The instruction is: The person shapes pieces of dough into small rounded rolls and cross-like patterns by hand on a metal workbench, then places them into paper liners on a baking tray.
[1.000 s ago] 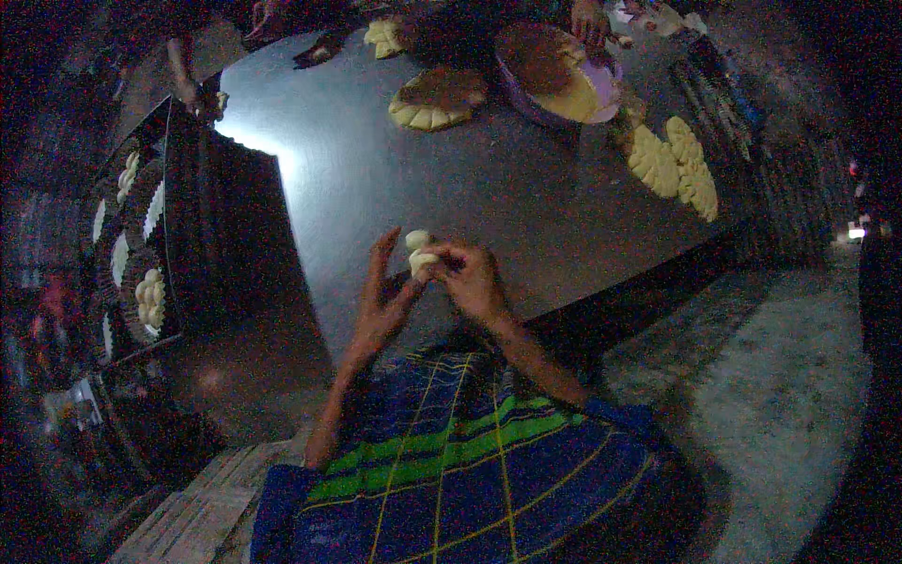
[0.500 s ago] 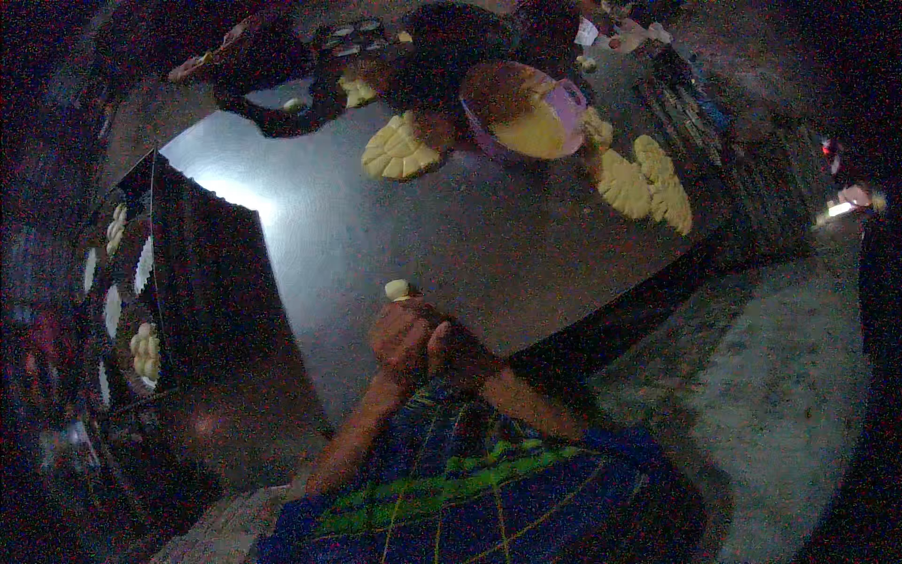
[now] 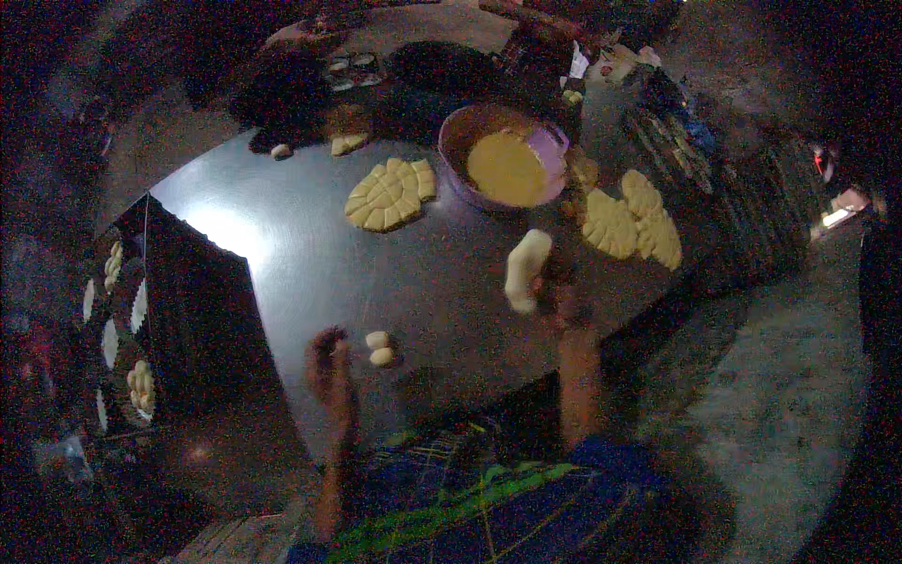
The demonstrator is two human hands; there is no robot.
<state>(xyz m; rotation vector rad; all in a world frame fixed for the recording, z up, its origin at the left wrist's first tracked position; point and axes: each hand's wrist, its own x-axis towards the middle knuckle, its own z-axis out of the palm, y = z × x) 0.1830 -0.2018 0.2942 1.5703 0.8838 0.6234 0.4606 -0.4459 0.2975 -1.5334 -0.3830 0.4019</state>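
My right hand (image 3: 562, 293), blurred by motion, grips a thick, pale dough roll (image 3: 526, 271) above the right side of the metal table. Its fingers are wrapped round the roll's near side. Over at the left, my left hand (image 3: 329, 362) is by the table surface, fingers loosely curled and apart, with nothing visible in them. Just right of it lie two small dough balls, an upper ball (image 3: 377, 339) and a lower ball (image 3: 381, 357), close together. Further away rests a flat cluster of cut dough pieces (image 3: 390, 195).
A purple tub (image 3: 451, 167) with a yellowish mass inside stands beyond my right hand. Flat dough slabs (image 3: 611, 226) lie right of it. Two people sit across the shiny metal table (image 3: 310, 226). At far left, a dark rack (image 3: 141, 310) holds dough pieces in pale liners.
My hands were together with a dough piece poking out; now they are apart. Two dough balls lie on the table, and the right hand has moved right with the dough roll.
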